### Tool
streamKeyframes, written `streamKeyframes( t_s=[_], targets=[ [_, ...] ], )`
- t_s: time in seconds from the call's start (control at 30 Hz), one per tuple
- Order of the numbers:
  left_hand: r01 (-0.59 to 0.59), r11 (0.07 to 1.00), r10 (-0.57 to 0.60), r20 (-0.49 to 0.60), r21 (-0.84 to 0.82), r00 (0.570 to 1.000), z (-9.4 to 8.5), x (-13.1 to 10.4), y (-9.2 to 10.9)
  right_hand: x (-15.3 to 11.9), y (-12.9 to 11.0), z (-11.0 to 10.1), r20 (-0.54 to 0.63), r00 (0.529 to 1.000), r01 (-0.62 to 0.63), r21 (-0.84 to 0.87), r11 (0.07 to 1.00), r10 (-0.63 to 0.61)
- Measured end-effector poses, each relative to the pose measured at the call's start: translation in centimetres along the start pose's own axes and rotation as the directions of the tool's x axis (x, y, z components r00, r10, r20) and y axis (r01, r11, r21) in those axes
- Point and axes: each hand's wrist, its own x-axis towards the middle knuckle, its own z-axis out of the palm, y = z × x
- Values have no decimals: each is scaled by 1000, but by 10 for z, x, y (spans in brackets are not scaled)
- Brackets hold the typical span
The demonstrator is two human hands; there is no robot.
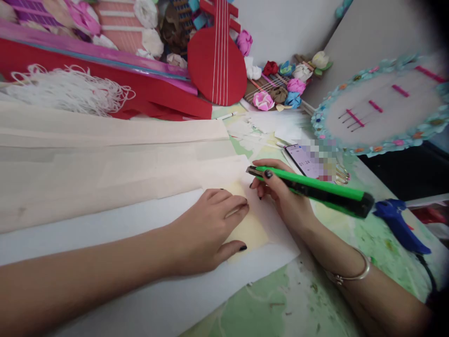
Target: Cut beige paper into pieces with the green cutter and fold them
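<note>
In the head view my right hand (294, 206) grips a green and black utility knife (326, 191) between thumb and fingers. The knife slants, its blade end pointing left above the paper and its butt toward the right. My left hand (213, 224) rests on a pale yellow piece (254, 231), thumb apart from the loosely bent fingers. That piece lies on a large white sheet (115, 224), close to the sheet's right edge. Long cream strips (105, 173) cover the far part of the white sheet. Whether the blade is slid out fully I cannot tell.
A phone (305, 161) and a blue glue gun (400, 224) lie to the right. Behind are white string (70, 91), a red lute-shaped piece (217, 65), paper flowers (264, 100) and a flower-rimmed oval (386, 107). Scraps litter the green tabletop (259, 304).
</note>
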Motion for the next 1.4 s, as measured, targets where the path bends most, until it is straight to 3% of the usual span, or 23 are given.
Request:
streamKeyframes(
  t_s=[0.17, 0.43, 0.87, 1.4],
  targets=[
    [47, 997, -47, 1, 62, 999, -1, -2, 3, -1, -1, 0, -8, 1000, -8, -116, 993, 7],
    [48, 993, -50, 19, 105, 999, 1, -3, 3, -1, 1, 0, -40, 993, 92, -359, 929, -114],
    [116, 985, -123, 45, 131, 991, 4, -2, 5, -1, 1, 5, -55, 986, 119, -430, 895, -158],
    [118, 986, -123, 42, 116, 991, 4, -2, 5, -2, -1, 7, -15, 986, 137, -479, 867, -164]
  ],
)
